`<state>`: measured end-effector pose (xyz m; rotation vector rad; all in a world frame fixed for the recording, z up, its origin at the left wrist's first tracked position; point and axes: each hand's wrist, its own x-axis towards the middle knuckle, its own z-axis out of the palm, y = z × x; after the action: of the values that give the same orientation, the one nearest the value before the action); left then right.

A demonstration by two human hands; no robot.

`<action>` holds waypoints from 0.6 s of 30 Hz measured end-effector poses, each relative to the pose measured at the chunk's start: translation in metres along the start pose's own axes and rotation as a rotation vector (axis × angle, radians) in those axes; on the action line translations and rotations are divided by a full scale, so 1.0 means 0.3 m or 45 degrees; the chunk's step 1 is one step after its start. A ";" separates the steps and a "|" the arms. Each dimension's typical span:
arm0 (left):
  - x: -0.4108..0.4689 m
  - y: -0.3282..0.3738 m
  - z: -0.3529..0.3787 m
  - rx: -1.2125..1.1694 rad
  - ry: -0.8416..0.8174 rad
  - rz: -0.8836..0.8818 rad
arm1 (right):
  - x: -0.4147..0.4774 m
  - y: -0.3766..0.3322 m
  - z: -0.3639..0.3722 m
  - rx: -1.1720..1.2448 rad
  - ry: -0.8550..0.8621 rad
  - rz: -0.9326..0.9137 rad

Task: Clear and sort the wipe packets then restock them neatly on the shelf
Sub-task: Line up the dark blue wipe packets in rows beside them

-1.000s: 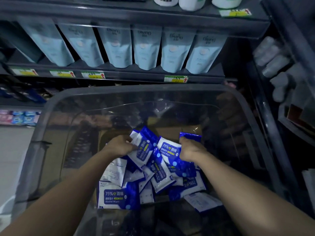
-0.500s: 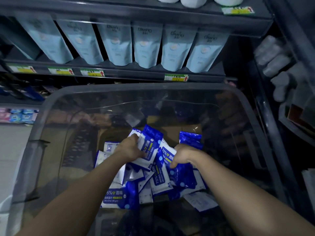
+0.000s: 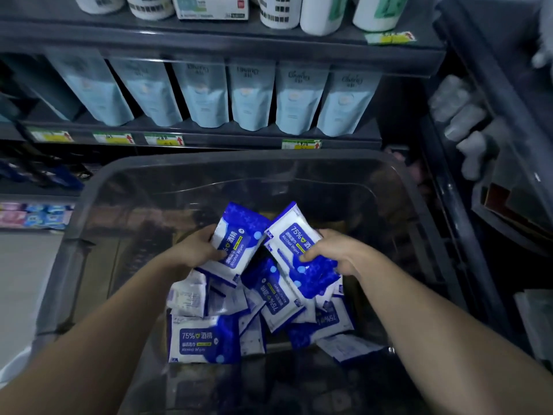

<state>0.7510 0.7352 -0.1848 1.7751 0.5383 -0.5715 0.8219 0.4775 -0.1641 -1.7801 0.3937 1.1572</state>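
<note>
Now L hand (image 3: 194, 253), R hand (image 3: 333, 253) lifted pkts (image 3: 239, 236) off pile (image 3: 203, 336).

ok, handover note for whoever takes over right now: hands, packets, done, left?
Hands: left hand grips the left packet; right hand grips the right packet. Both packets are lifted above the pile.
Where: the pile lies jumbled in the clear bin, some packets face up, some face down.
Done: packets are off the shelf and in the bin; two are picked up.
Left: sort the pile and restock. No wipes show on the shelf ahead, which holds pale pouches; the target slot is not visible.
</note>
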 end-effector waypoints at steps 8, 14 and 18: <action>-0.117 0.049 -0.014 -0.341 -0.036 0.090 | -0.137 0.028 -0.025 0.300 -0.236 -0.207; -0.219 0.146 0.026 -0.474 -0.214 0.233 | -0.299 0.015 -0.018 0.370 -0.123 -0.450; -0.260 0.220 0.075 -0.557 -0.316 0.318 | -0.403 0.034 -0.011 0.512 0.025 -0.656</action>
<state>0.7290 0.6909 -0.0926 1.3079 0.2397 -0.4497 0.7561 0.4439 -0.0678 -1.4223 0.1470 0.6425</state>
